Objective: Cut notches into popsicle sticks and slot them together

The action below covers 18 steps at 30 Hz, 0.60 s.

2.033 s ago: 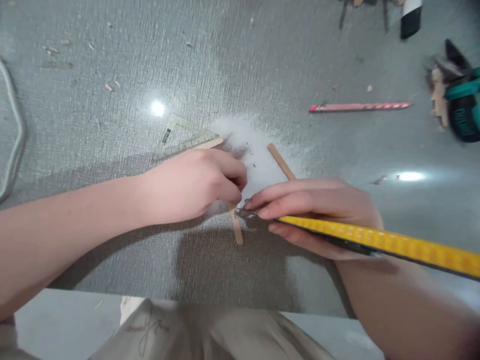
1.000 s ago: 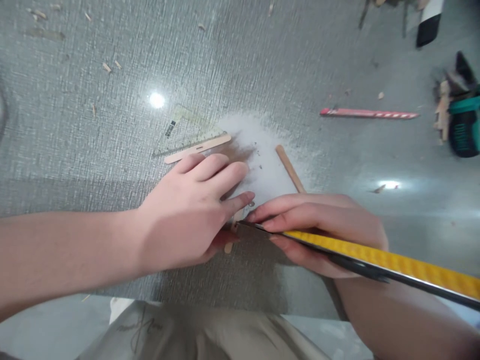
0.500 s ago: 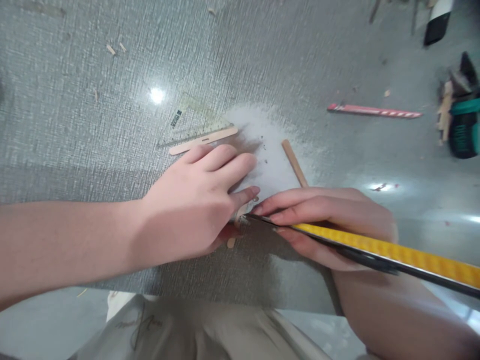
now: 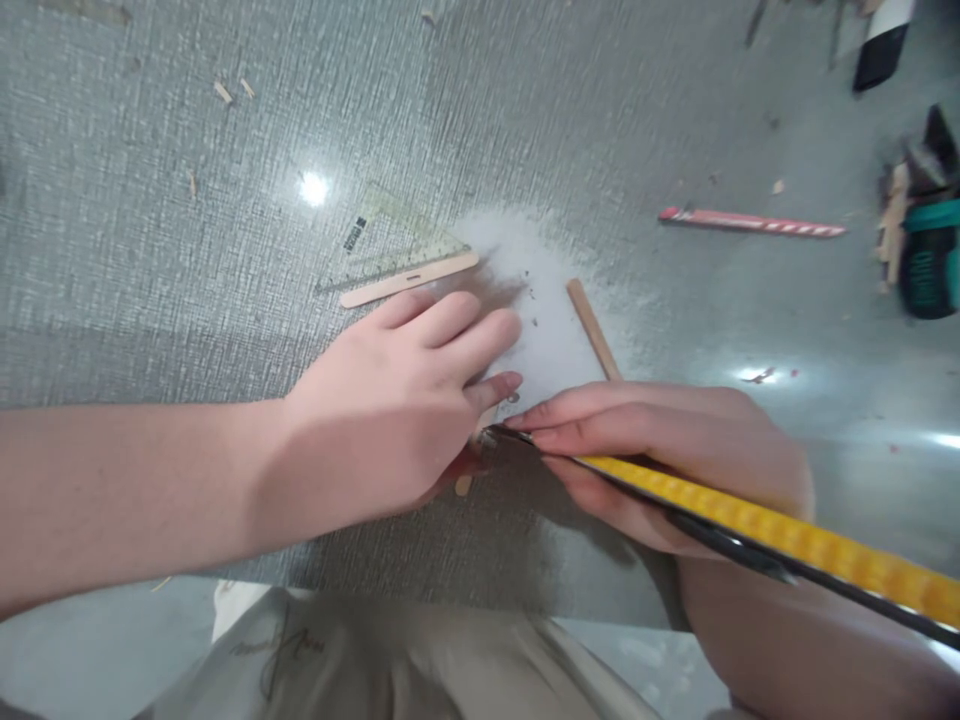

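My left hand is closed on a narrow wooden craft stick, mostly hidden beneath my fingers near the table's front edge. In my right hand is a yellow and black utility knife, pinched close to its blade. The blade tip touches the stick beside my left thumb and index finger. Just beyond my left knuckles lies another craft stick with a small slot in it, against a clear set square. A browner wooden strip extends from behind my right hand.
White powder covers the middle of the grey textured table. A red and white pencil lies at the right. Near the right edge are a teal and black tool and a white and black object. Wood chips lie upper left.
My right hand and the knife have shifted slightly, with the knife's rear end swinging down toward me. The left hand keeps its hold on the stick.
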Available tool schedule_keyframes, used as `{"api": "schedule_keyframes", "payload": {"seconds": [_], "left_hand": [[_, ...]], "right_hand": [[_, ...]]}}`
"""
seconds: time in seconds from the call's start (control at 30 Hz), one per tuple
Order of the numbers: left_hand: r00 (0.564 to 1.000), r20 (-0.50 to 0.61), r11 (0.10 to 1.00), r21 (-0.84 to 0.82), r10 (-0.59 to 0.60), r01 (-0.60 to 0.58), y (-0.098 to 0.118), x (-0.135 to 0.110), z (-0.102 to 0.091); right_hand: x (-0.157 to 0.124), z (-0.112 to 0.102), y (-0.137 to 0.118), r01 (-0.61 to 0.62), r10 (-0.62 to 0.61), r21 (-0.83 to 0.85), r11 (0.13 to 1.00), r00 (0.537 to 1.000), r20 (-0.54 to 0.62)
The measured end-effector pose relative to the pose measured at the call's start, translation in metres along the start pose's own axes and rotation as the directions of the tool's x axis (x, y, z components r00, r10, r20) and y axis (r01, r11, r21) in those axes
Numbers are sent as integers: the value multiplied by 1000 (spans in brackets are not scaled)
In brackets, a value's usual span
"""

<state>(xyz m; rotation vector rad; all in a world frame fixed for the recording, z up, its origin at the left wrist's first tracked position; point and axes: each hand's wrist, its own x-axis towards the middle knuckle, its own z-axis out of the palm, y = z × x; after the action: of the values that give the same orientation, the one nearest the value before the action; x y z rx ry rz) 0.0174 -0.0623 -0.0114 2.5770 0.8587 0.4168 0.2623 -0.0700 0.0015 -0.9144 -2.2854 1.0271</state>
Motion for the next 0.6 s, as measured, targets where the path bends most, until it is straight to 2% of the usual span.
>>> {"api": "schedule_keyframes", "payload": {"seconds": [0.17, 0.43, 0.5, 0.6], "left_hand": [[1000, 8, 1000, 26, 1, -1, 1, 2, -1], [998, 67, 999, 52, -10, 6, -1, 3, -4], [998, 68, 999, 47, -13, 10, -2, 3, -4], [997, 67, 1000, 9, -29, 28, -3, 3, -4]], "right_hand": [[4, 0, -2, -54, 53, 79, 995, 999, 14], [9, -7, 1, -272, 265, 141, 952, 962, 69], [8, -7, 2, -286, 277, 150, 946, 958, 79], [5, -5, 5, -241, 236, 207, 948, 971, 47]]}}
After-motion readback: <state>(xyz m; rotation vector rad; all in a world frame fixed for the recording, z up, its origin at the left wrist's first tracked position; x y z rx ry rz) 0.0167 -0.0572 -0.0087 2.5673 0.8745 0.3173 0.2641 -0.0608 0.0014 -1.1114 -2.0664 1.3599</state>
